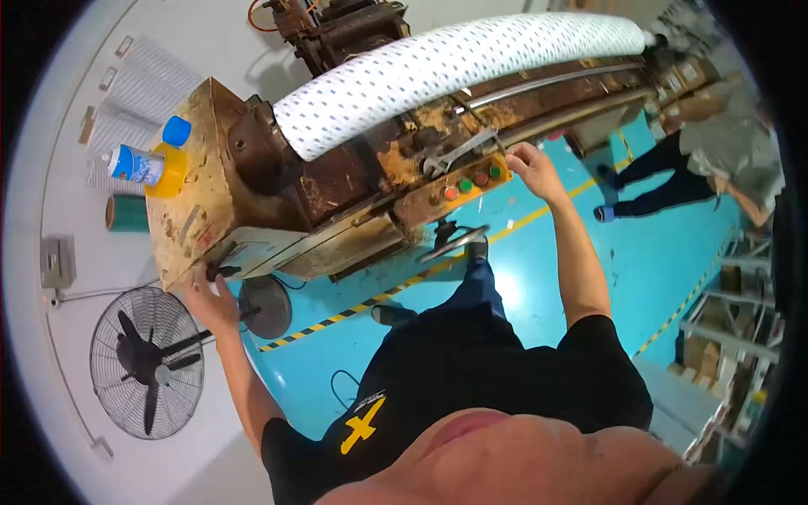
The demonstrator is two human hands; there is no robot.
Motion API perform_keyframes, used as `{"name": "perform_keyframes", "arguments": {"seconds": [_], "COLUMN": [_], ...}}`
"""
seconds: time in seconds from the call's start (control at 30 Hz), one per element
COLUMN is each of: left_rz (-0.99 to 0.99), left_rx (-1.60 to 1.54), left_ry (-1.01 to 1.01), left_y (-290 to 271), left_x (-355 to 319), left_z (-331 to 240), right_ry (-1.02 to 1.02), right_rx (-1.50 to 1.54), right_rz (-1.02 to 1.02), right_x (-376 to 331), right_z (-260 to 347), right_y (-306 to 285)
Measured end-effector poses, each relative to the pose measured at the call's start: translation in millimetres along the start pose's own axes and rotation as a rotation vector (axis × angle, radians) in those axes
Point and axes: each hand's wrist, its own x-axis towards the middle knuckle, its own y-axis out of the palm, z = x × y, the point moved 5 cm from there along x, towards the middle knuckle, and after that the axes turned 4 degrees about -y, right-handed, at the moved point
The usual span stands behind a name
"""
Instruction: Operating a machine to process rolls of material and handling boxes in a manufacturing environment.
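A lathe-like machine stands before me, its worn brown-cream headstock at the left. My left hand is at the headstock's lower front corner, fingers closed around a black knob. My right hand is at the right end of the button panel, thumb and fingers pinched together; what is between them is too small to make out. Red and green buttons sit on that panel. Across the machine lies a long white roll with small dark marks. An open-ended wrench rests on the bed below the roll.
On the headstock stand a yellow bottle with a blue label and a blue cap. A black fan is at the left. A handwheel juts out below the panel. Another person stands at the right, near shelves.
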Motion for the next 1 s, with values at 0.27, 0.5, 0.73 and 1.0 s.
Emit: {"name": "perform_keyframes", "arguments": {"seconds": [0.27, 0.5, 0.73, 1.0], "left_rz": [0.341, 0.869, 0.864, 0.686], "left_rx": [-0.381, -0.978, -1.078, -1.231], "left_ry": [-0.515, -1.602, -1.745, -1.832], "left_y": [128, 234, 259, 261], "left_x": [-142, -263, -266, -269], "left_z": [-191, -324, -333, -355], "right_ry": [-0.463, -0.649, -0.586, -0.260], "right_rx": [-0.666, -0.769, -0.786, -0.300], "right_rz": [0.412, 0.581, 0.715, 0.679], "right_x": [146, 159, 156, 79], "right_z": [-108, -125, -111, -117], "right_y": [3, 24, -9, -60]}}
